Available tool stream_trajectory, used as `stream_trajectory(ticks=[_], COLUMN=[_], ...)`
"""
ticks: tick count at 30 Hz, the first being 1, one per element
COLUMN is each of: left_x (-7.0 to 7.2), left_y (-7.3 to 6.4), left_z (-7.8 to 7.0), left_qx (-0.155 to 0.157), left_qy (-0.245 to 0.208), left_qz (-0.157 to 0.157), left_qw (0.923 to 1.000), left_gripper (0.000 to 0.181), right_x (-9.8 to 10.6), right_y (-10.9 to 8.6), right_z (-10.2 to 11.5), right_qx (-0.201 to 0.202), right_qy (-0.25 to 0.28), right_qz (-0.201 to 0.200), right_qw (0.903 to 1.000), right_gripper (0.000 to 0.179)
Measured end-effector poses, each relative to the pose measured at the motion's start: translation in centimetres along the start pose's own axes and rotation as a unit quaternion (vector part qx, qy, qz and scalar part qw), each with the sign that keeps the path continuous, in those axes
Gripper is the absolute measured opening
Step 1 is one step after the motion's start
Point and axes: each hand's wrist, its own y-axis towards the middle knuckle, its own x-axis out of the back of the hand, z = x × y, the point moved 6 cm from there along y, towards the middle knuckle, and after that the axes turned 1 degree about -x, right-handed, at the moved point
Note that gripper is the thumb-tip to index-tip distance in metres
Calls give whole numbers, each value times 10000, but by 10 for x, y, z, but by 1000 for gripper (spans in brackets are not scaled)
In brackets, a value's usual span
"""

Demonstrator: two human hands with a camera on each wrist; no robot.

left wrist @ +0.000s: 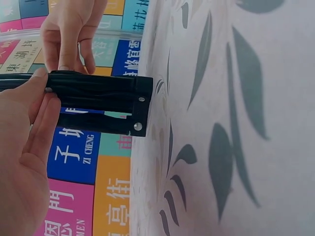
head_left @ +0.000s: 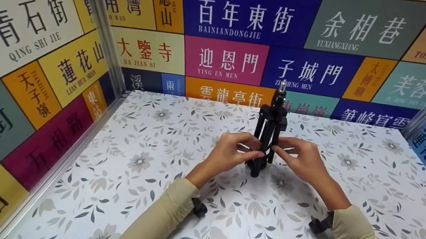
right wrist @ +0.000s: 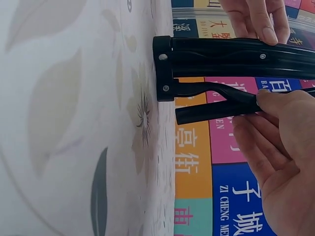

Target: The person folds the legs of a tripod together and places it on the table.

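Note:
A black tripod with a silver screw tip stands upright on the table, its legs folded close together. My left hand pinches a leg between thumb and fingers, low on the tripod's left side. Opposite it, my right hand pinches another leg near its lower end. In the right wrist view this leg is angled slightly out from the others, its end apart from the tabletop. Rivets show on the tripod's lower bracket in the left wrist view.
The table has a white cover printed with grey leaves and flowers. Behind it rises a wall of coloured street-name panels, and a similar wall stands at the left. Black straps with small mounts sit at both wrists.

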Motion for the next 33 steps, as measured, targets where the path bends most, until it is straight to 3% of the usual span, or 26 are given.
stream_trajectory(ticks=[23,33], left_x=[0,-2], left_y=[0,0], left_z=[-2,-1], left_qx=[9,157], left_qy=[54,104], left_qz=[31,10], left_qw=[10000,9998], left_gripper=[21,19], right_x=[-4,-8], right_y=[0,0], right_z=[5,5], right_qx=[-20,6], right_qy=[53,285], right_qz=[96,170], right_qw=[9999,9994], right_gripper=[24,26])
